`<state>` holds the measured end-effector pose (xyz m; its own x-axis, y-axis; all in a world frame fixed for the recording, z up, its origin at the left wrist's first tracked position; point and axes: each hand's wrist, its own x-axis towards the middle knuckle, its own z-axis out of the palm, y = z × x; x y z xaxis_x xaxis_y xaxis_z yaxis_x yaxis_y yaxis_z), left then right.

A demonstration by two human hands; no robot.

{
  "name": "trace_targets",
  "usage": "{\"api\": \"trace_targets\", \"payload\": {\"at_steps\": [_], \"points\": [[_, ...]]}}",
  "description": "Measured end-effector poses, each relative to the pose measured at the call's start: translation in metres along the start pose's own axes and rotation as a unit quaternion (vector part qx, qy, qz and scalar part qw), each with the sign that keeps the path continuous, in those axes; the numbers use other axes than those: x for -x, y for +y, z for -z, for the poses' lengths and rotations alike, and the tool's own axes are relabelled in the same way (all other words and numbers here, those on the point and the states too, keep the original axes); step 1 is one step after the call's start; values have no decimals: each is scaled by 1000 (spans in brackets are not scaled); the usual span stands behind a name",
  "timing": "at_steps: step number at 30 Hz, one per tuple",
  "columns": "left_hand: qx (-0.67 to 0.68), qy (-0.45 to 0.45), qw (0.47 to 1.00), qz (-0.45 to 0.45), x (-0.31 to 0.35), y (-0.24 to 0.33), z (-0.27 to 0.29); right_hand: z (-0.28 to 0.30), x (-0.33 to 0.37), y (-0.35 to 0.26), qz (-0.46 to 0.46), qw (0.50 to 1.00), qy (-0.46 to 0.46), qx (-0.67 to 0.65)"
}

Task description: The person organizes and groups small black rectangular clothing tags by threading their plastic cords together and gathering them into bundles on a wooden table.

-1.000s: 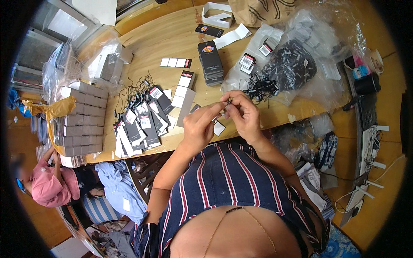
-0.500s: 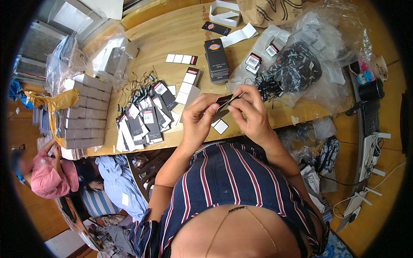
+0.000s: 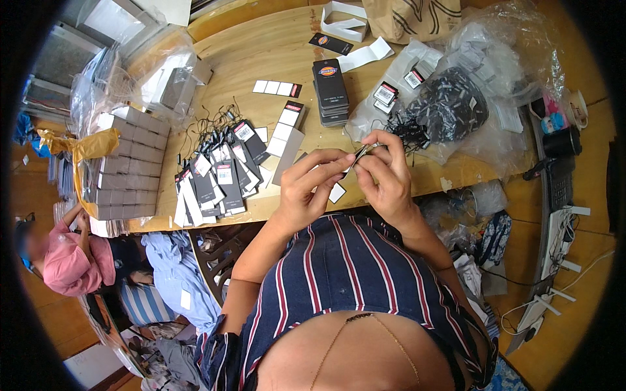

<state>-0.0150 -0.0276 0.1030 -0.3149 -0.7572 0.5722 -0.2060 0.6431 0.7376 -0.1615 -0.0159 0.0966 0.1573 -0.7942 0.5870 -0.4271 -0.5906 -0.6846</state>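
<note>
Here, your left hand (image 3: 306, 192) and right hand (image 3: 385, 176) both pinch one small dark card hang tag (image 3: 360, 154), grip narrow, above the wooden desk's (image 3: 261, 58) near edge.

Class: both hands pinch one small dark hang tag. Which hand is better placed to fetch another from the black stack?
Probably the right hand: the black stack of tags lies nearer it than the left hand.

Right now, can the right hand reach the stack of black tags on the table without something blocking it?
Probably yes. The stack of black tags lies uncovered on the table, beyond the right hand. But both hands pinch a small tag, so it is not free.
</note>
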Motion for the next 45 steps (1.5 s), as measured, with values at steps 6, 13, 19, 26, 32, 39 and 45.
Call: {"api": "trace_targets", "payload": {"at_steps": [6,13,19,26,32,39,45], "points": [[133,-52,983,117,-1,-4,11,-2,1,3,10,999,-31,-13],[352,-68,895,264,1,-28,18,-11,-1,-2,31,997,-62,-39],[315,-68,911,259,-3,-25,13,-15,3,5,23,998,-54,-38],[290,-24,933,212,7,-32,7,-15,-2,2,-55,992,-24,-110],[362,137,898,208,1,-36,8,-13,4,17,-216,931,-75,-285],[418,218,849,241,7,-38,7,-4,0,27,-149,976,-96,-128],[379,214,863,257,5,-40,12,4,0,42,-192,952,-73,-227]]}}
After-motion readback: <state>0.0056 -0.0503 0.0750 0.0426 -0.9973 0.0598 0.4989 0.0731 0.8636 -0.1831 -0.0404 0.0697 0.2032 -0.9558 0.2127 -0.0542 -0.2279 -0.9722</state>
